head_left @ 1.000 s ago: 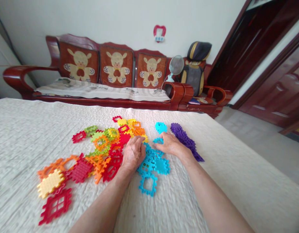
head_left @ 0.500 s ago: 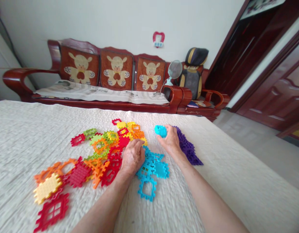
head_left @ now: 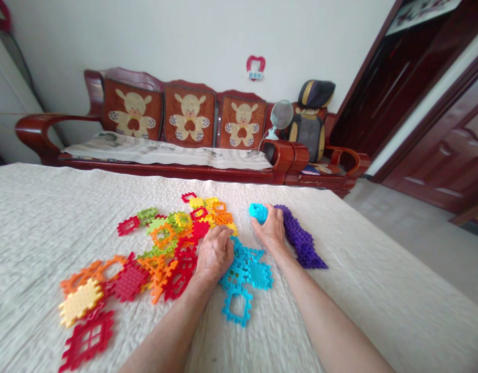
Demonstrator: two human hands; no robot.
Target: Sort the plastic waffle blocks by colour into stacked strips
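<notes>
I've got the right hand (head_left: 273,228) up against the small light-blue stack (head_left: 258,213), which sits on the far part of the table, right of centre. Thumb and fingers are spread around its near right side; can't tell if they're really gripping. Just right of that hand is one purple row (head_left: 301,238). The left hand (head_left: 216,251) is at the left edge of the nearer blue pile (head_left: 258,274), fingers curled together. Tips are hidden, so no clue if they're pinching anything.

Left of that hand there's a red-orange-yellow-green jumble (head_left: 157,224), with one cream plate (head_left: 81,301) and one red window piece (head_left: 76,342) at its near left end. Everything's on a whitish textured cloth (head_left: 363,269).

Room-wise, past the far edge: one dark-red wooden sofa (head_left: 283,160), three bear cushions (head_left: 189,126), one fan (head_left: 281,115), one armchair with a padded cover (head_left: 307,135), and one red heart frame (head_left: 255,59) on the white wall (head_left: 192,36).
</notes>
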